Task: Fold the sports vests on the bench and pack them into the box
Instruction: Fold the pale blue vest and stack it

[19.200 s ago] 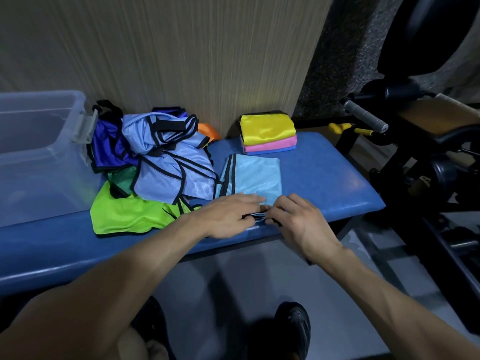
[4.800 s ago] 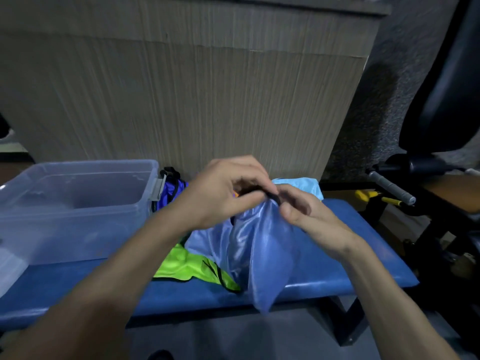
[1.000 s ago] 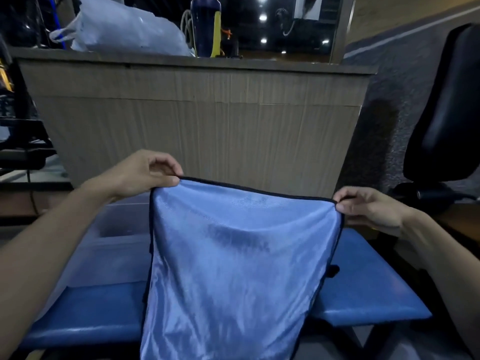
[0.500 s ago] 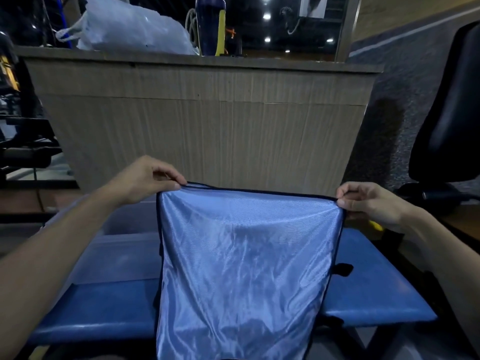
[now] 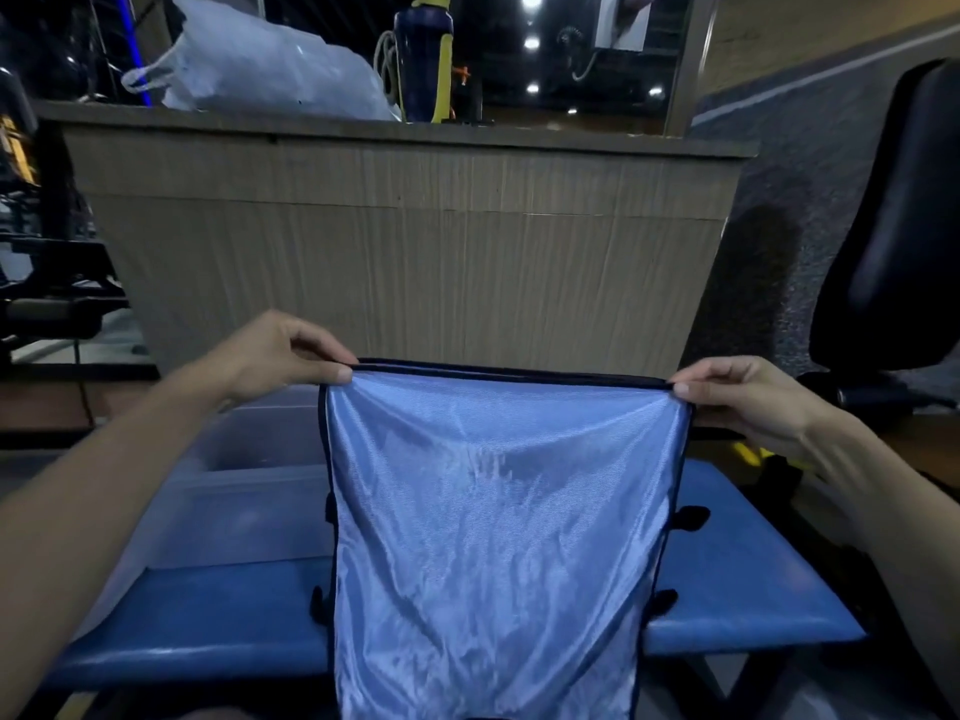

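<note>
While we hold it up in front of us, the shiny light-blue sports vest with dark navy trim (image 5: 493,537) hangs flat and spread wide, its top edge pulled level between our two hands and its lower part dropping past the near edge of the padded blue bench (image 5: 743,595). At the far left a dark exercise machine frame (image 5: 47,283) stands on the floor. Our left hand (image 5: 275,356) pinches the vest's upper left corner, thumb pressed against the curled forefinger with the trim caught between them, the other fingers curled loosely behind. Below that hand, on the bench's left end, sits the clear plastic storage box (image 5: 244,491), seen partly behind the vest's left edge; we cannot tell what lies inside it. Above, a white plastic bag (image 5: 260,65) and a dark blue bottle with yellow strap (image 5: 423,59) stand on top of the wood-grain counter (image 5: 415,252) that rises behind the bench. Small black tabs (image 5: 688,518) stick out from the vest's side seams over the bench. Our right hand (image 5: 743,397) pinches the vest's upper right corner the same way, thumb tip on the trim and fingers curled over it. At the far right stands a black padded gym seat (image 5: 898,226).
</note>
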Demonstrator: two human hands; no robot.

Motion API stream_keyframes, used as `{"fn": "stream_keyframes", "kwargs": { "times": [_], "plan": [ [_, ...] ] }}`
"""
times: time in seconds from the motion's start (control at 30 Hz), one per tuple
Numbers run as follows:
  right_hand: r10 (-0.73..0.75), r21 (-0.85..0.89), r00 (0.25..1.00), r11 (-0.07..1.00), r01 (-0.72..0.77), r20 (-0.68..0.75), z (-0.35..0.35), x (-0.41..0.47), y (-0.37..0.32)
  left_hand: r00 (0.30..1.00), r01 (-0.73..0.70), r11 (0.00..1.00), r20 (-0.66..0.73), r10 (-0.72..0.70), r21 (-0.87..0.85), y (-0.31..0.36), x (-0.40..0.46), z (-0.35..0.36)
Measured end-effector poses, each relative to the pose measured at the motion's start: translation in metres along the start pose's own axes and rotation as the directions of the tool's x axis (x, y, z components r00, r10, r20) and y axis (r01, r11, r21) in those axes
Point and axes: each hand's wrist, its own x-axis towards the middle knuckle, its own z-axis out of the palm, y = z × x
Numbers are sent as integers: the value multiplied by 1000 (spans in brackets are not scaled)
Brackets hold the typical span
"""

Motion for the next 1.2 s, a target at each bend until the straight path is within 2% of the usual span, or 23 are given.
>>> {"fn": "stream_keyframes", "kwargs": {
  "times": [0.17,0.27,0.33,0.4,0.47,0.53,0.6,0.67,0.77,0.83,0.93,1.07,1.2],
  "plan": [
    [-26,27,997,999,28,-72,2,-1,-8,997,30,993,70,-22,-112,-3,1,-6],
    [1,26,997,1000,1,-83,1,1,-10,982,85,996,169,-78,-31,-5,5,-10],
    [15,84,997,996,-9,-78,1,-1,-12,966,114,993,230,-119,35,-4,5,-11],
    [41,147,994,989,-26,-100,3,-1,-10,956,155,988,255,-143,-25,-5,6,-9],
    [98,202,984,977,-67,-150,10,0,-7,958,223,970,208,-200,-96,-5,8,-1],
    [152,191,959,976,-106,-241,25,3,0,957,266,964,110,-267,22,0,10,13],
    [180,117,939,981,-152,-292,51,3,-1,960,265,959,69,-272,100,19,8,39],
    [153,62,961,988,-142,-231,89,0,-15,972,211,976,93,-216,59,52,1,74],
    [71,57,994,996,-67,-81,150,-11,-41,983,155,982,122,-141,-111,90,-5,123],
    [51,75,995,996,-45,-81,174,-16,-50,989,144,970,70,-133,-194,100,-4,142],
    [57,92,988,995,-44,-143,180,-20,-53,987,157,961,20,-156,-229,104,-6,149],
    [81,73,983,995,-69,-166,177,-25,-53,988,153,979,-15,-156,-135,105,-9,151],
    [65,-40,986,997,-72,-156,176,-28,-56,994,86,996,-64,-84,35,106,-9,150]
  ]
}}
